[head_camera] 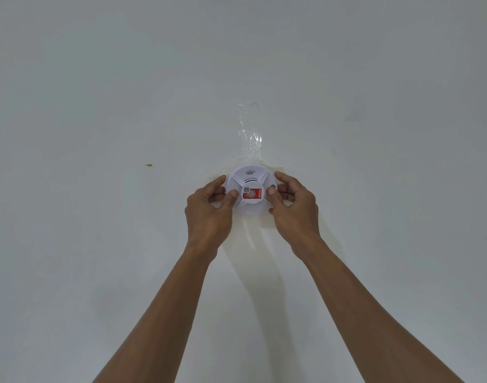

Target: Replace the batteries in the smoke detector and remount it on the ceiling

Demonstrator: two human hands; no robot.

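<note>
The detector (250, 189) sat against the ceiling (98, 92), a round white disc with raised ribs running from its hub to its rim. On the hub was a red sticker (253, 193) with a small square code beside it, and above that a set of curved arcs was printed on the white face.

Your left hand (209, 205) gripped the detector's left edge, the thumb pressed on the face just beside the sticker and the fingers curled around the rim. Your right hand (293, 205) grasped the opposite edge in the same way, thumb on the face at the sticker's right end, fingers wrapped behind the rim. Both hands were closed on the detector, and both bare forearms reached up from the bottom of the view.

A strip of clear tape (250, 131) ran away from the detector's far edge along the ceiling, wrinkled and shiny. Yellowish marks showed on the paint around the detector's base. Well off to the left, a small orange speck (149, 165) marked the otherwise plain white ceiling. Soft shadows of your arms fell below the detector.
</note>
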